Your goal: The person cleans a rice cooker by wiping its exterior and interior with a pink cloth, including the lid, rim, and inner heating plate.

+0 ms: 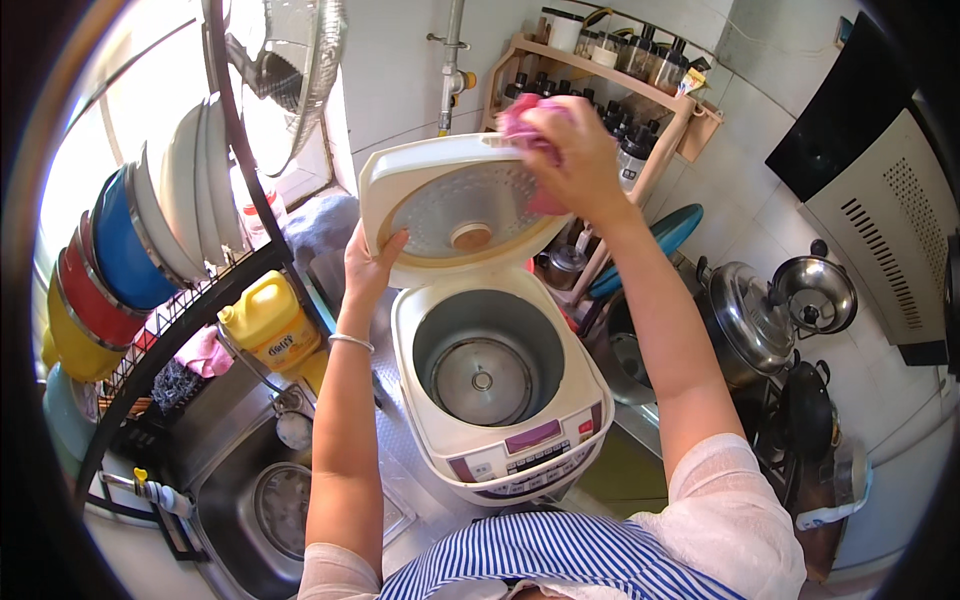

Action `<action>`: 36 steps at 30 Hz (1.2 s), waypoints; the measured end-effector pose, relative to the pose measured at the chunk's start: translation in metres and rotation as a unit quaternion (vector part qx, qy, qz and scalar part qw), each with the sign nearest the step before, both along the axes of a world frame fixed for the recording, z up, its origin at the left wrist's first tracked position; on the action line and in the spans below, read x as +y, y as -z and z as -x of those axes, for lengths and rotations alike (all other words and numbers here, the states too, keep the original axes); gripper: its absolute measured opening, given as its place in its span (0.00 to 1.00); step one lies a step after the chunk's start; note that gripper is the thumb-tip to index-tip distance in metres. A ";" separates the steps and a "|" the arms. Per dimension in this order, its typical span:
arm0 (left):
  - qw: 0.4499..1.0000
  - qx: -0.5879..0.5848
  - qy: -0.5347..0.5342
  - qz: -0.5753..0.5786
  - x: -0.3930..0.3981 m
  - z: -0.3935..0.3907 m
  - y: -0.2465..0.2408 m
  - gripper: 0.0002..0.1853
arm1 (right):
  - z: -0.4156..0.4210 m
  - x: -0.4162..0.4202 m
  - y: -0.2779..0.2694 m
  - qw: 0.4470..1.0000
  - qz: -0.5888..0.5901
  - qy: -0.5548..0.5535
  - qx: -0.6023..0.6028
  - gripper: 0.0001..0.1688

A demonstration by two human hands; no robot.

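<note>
A white rice cooker (pixel 410 360) stands in front of me with its lid (pixel 382 176) raised. Inside, the bare heating plate (pixel 457 375) shows at the bottom, with no inner pot over it. My left hand (pixel 369 255) grips the lid's left edge, the thumb lying on the inner face. At the lid's upper right corner, my right hand (pixel 577 157) holds a bunched pink cloth (pixel 521 124) and is slightly blurred. The lid's metal inner plate (pixel 435 206) is dotted with small bumps or drops and has a round brownish piece near its lower middle.
A steel sink (pixel 232 465) lies at the left under a dish rack (pixel 187 307) with bowls and plates. A yellow detergent jug (pixel 270 319) is beside my left forearm. Behind the lid stands a spice shelf (pixel 600 75). Steel pots (pixel 750 315) and a black pan (pixel 806 412) sit at the right.
</note>
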State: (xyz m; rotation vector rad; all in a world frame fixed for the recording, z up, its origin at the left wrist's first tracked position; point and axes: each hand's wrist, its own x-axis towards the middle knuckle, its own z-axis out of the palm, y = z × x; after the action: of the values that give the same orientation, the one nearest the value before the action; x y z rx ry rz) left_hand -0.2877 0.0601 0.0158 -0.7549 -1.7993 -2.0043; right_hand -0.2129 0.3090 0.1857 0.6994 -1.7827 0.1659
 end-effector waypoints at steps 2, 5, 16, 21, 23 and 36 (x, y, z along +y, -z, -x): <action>1.000 -0.019 0.005 0.009 -0.001 -0.001 0.000 0.17 | -0.004 0.031 0.007 0.997 0.076 -0.011 -0.026 0.10; 0.999 -0.051 -0.005 0.011 0.002 -0.002 -0.002 0.16 | 0.012 0.077 0.049 0.938 0.308 -0.058 -0.146 0.08; 0.996 -0.040 -0.064 0.054 -0.016 -0.004 -0.001 0.22 | 0.014 0.059 0.214 0.785 0.450 -0.070 -0.420 0.21; 0.996 -0.091 0.007 0.016 -0.011 -0.010 -0.007 0.25 | -0.005 0.091 0.221 0.756 0.448 -0.092 -0.469 0.17; 0.997 -0.063 0.028 0.024 -0.011 -0.017 -0.017 0.27 | -0.013 0.098 0.211 0.759 0.448 -0.114 -0.458 0.16; 0.985 0.086 -0.105 0.110 -0.012 -0.048 -0.080 0.35 | -0.069 0.109 0.194 0.684 0.496 -0.131 -0.519 0.16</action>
State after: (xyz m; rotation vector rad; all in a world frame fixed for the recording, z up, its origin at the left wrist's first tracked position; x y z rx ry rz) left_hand -0.2396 0.0480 0.0957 -0.7417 -1.9269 -1.5765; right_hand -0.1437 0.4178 -0.0086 -0.0482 -2.1521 1.8981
